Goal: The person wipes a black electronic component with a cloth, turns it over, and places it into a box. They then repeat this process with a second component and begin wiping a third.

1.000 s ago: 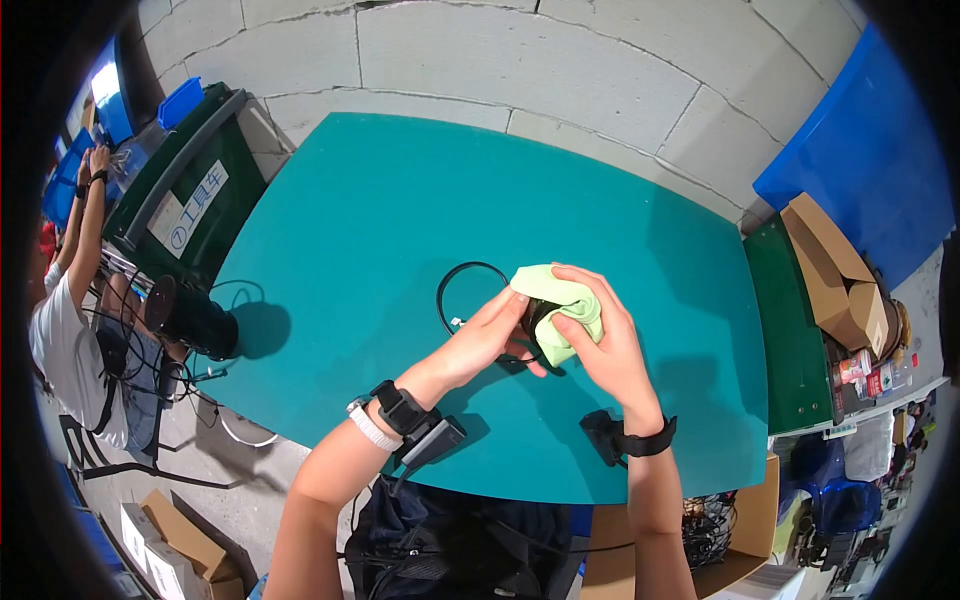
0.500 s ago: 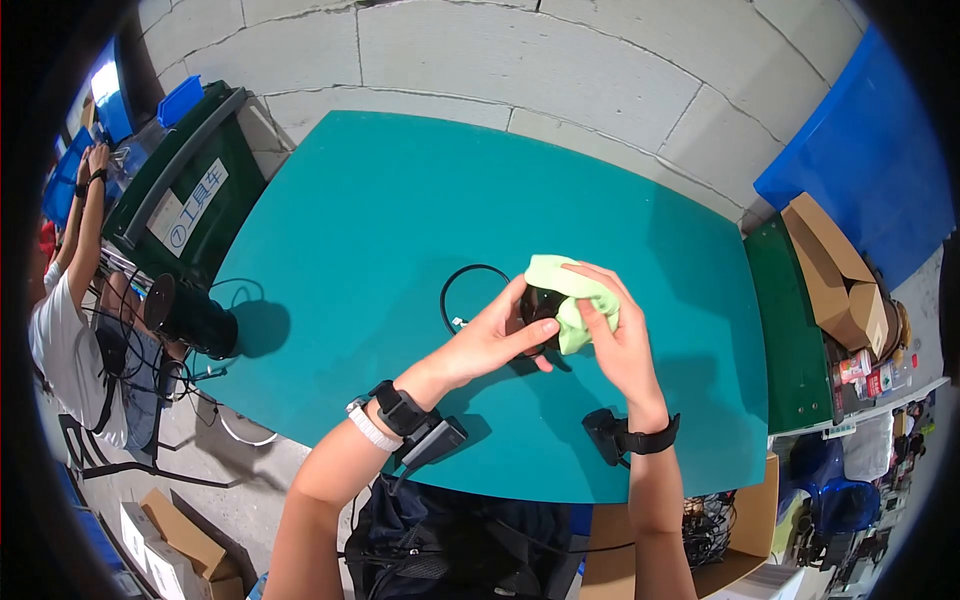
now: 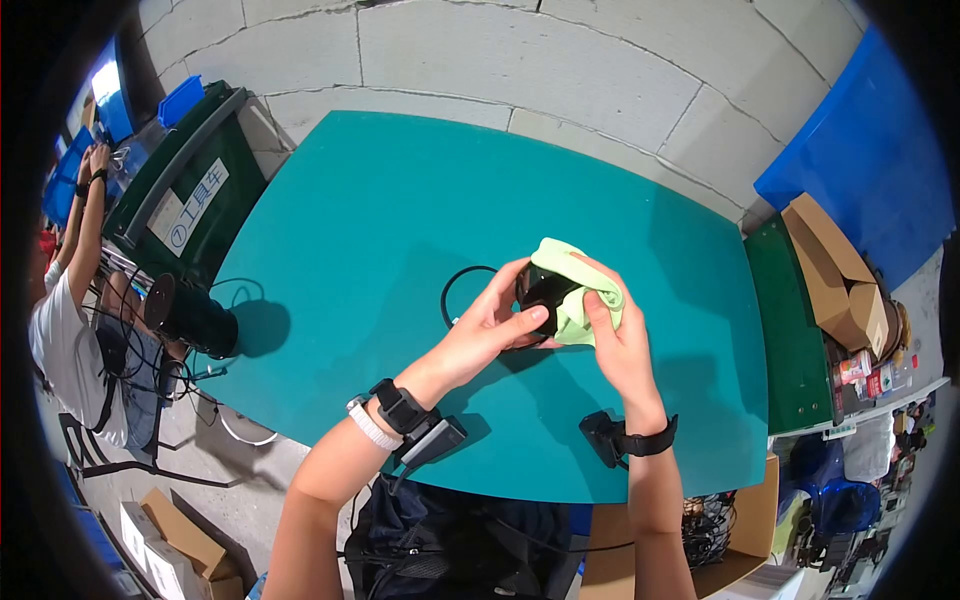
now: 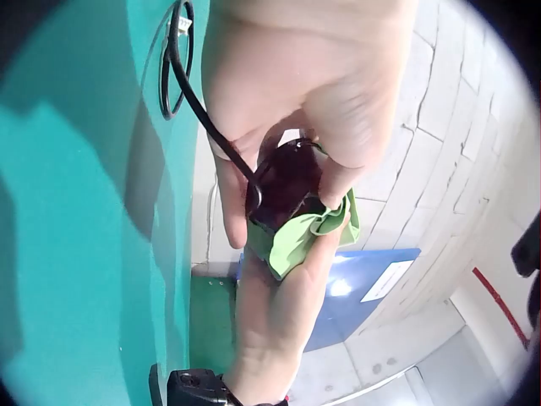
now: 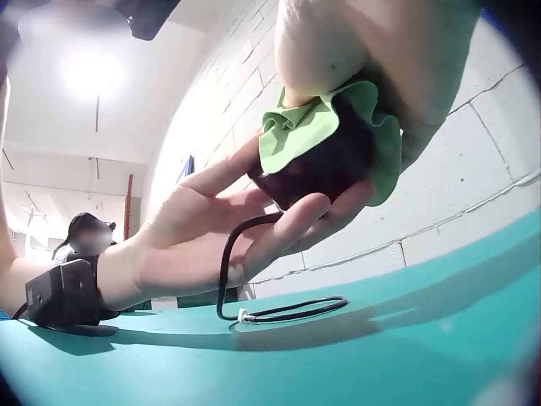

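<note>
A dark, glossy object [image 3: 543,291] with a black cable [image 5: 226,269] is held above the green table by the left hand [image 3: 492,322], its thumb on the near side and its fingers beneath. The right hand [image 3: 622,350] pinches a light green cloth [image 3: 575,318] against the object's right and far sides. In the left wrist view the dark object [image 4: 289,179] sits between both hands, the cloth [image 4: 296,241] bunched along its lower edge. Folds of cloth [image 5: 300,135] wrap part of it in the right wrist view. What the object is, I cannot tell.
A black cylinder [image 3: 190,316] with cables stands at the left edge of the green table [image 3: 400,190]. Beyond are a green bin [image 3: 180,200] and a seated person [image 3: 75,330]. Cardboard boxes lie at right [image 3: 835,275] and below, with a dark bag [image 3: 450,540] at the near edge.
The object and both hands have moved slightly right and away from the body. The cloth has been drawn back toward the right, uncovering more of the dark surface; the left thumb now lies on it.
</note>
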### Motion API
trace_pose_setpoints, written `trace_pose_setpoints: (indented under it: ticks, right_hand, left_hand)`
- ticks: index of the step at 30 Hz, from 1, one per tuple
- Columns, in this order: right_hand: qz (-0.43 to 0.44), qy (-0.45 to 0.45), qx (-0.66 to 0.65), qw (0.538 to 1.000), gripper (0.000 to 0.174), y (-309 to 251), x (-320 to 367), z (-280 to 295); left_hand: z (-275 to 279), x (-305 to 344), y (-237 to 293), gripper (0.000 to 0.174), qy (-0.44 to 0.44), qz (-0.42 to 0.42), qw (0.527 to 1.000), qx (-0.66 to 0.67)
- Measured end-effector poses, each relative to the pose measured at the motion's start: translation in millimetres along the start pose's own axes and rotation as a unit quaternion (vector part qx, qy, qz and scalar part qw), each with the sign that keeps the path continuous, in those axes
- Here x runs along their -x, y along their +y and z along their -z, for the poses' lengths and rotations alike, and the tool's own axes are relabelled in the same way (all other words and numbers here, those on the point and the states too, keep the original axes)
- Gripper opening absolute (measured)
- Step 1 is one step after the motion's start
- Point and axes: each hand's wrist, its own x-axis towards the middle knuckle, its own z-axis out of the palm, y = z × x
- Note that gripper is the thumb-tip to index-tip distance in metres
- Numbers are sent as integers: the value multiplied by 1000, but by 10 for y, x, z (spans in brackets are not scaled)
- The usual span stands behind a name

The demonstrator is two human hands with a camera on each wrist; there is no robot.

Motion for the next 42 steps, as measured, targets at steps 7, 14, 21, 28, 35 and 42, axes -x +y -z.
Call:
trace_pose_setpoints:
  ticks: [7, 14, 21, 28, 35, 42]
  right_hand:
    - [-11, 3, 1, 1000, 38, 1, 16, -27]
    - [19, 15, -31, 999, 39, 16, 18, -26]
    - [-142, 32, -138, 980, 41, 201, 148, 82]
    - [-165, -53, 55, 983, 40, 47, 80, 206]
    - [-22, 28, -47, 998, 36, 47, 84, 13]
    - [-49, -7, -1, 999, 27, 207, 52, -22]
  left_hand:
    - [86, -8, -7, 56, 56, -12, 998, 3]
    - [91, -27, 25, 63, 41, -16, 998, -34]
    - [25, 2, 63, 71, -35, 0, 997, -72]
    - [45, 3, 114, 66, -11, 14, 999, -43]
    - [73, 7, 49, 63, 4, 16, 998, -53]
    - [68, -26, 38, 53, 68, -45, 997, 14]
